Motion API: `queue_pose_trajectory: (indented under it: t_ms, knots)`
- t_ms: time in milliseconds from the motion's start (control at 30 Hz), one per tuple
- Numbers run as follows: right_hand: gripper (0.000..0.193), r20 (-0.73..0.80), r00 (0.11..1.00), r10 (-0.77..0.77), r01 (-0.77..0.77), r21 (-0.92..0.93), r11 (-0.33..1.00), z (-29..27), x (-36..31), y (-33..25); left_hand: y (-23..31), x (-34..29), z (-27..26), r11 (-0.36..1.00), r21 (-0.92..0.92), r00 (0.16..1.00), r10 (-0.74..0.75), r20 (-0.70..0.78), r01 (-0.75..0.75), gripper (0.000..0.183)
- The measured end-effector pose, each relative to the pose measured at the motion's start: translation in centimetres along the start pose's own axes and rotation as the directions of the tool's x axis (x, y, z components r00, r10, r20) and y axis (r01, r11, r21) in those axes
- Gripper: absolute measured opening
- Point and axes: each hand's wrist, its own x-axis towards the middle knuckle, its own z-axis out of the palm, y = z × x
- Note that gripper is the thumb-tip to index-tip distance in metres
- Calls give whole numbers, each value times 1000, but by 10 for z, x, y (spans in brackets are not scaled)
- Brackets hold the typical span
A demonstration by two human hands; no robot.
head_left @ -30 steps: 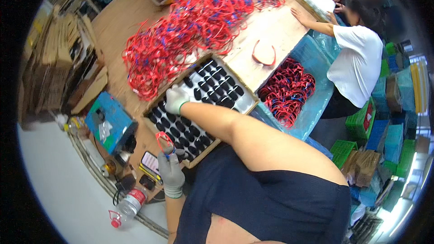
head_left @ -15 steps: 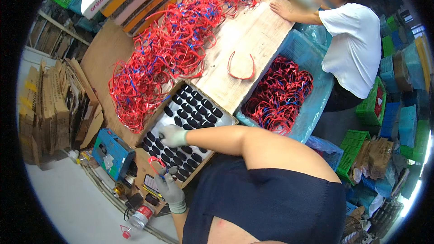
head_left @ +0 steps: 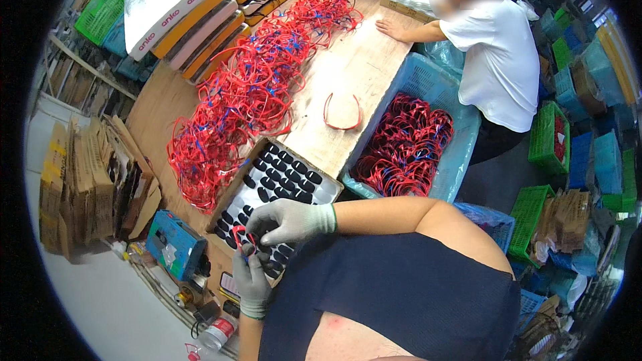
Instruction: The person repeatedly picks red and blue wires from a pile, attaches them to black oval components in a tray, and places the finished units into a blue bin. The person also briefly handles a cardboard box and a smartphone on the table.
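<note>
My gloved left hand pinches a red headband, which is raised over the lower left of a shallow cardboard box. Beside it, my gloved right hand has its fingers bent together close to the headband; whatever they hold is too small and covered to make out. Rows of black oval pads lie on white sheeting inside the box, partly hidden by my hands. A long tangled pile of red headbands with blue bits stretches along the wooden table behind the box.
One red headband lies apart on the table. To the right, a blue plastic-lined crate holds many headbands. A person in a white shirt rests a hand on the far table. At lower left are a blue box and plastic bottle.
My right hand has left the rows of black pads and come over beside the left hand at the headband. The left hand still holds the headband. The whole view has shifted slightly.
</note>
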Motion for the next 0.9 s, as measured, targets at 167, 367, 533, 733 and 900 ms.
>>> queue_pose_trajectory:
  t_ms: [167, 367, 533, 733, 900]
  knots:
    - [36, -223, 974, 30, -77, -203, 976, 24, 2, 6, 8, 13, 0, 997, -82, 983, 8, 182, 7, 21]
    - [31, -375, 927, 2, -96, -231, 968, 25, -6, 9, -20, 25, 16, 960, -278, 989, 11, 151, 32, 23]
    - [26, -272, 852, 447, -383, 257, 887, 27, -18, -9, -19, 13, 9, 956, -292, 972, 83, 219, -16, 27]
    - [25, -125, 875, 467, -392, 382, 837, 36, -19, 2, -13, 2, -11, 978, -117, 941, 199, 273, -173, 30]
    - [27, -121, 913, 390, -299, 450, 841, 43, -19, 3, -20, -3, -11, 960, -256, 973, 158, 168, -112, 28]
